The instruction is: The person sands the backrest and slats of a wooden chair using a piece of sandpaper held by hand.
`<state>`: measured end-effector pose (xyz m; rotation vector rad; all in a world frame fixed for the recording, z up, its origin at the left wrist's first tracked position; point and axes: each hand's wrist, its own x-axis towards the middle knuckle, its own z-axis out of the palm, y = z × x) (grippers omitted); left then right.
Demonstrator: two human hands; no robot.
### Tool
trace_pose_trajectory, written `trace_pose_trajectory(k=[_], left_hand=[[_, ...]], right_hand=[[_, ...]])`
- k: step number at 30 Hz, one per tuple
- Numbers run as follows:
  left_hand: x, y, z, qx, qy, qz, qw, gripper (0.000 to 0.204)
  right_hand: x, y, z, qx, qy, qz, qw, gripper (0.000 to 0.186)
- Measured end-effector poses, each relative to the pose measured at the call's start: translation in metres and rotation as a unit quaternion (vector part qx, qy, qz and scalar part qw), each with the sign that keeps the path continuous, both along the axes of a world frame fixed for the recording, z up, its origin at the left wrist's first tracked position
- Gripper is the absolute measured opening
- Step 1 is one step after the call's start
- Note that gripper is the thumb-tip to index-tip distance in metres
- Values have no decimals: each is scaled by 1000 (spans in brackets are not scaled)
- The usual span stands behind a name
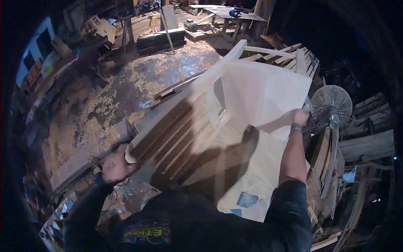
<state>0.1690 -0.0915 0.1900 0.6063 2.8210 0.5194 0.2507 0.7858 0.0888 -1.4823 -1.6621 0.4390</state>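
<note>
A large pale wooden furniture frame (268, 90) with a smooth panel and a row of slats (172, 140) lies across the middle in front of me. My left hand (114, 166) is closed around the near left end of its long side rail (157, 122). My right arm reaches forward along the frame's right side. There my right hand (299, 117) is closed at the edge of the pale panel. A small greyish shape shows just beyond its fingers, and what it grips is not clear. My shadow falls over the slats and the flat board below them.
A round wire-caged fan (331, 105) stands close beyond my right hand. Rough planks (365, 145) are stacked at the right. Wood shavings (100, 105) litter the floor at the left. A work table (228, 13) and a dark beam (161, 40) are at the back.
</note>
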Motion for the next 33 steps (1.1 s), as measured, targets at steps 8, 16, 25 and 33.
trace_pose_trajectory(k=[8,16,25,33], left_hand=[[-83,-53,-50,169,-136,-62,974,87],[-153,-96,-143,108,-135,-84,981,93],[-186,-115,-234,211,-180,-130,952,99],[-195,-100,-265,50,-192,-287,937,90]], right_hand=[[-97,-95,125,66,16,114,991,84],[-190,-185,184,136,-121,126,975,80],[-259,-199,187,188,-291,210,914,49],[-259,-191,194,163,-240,301,908,48]])
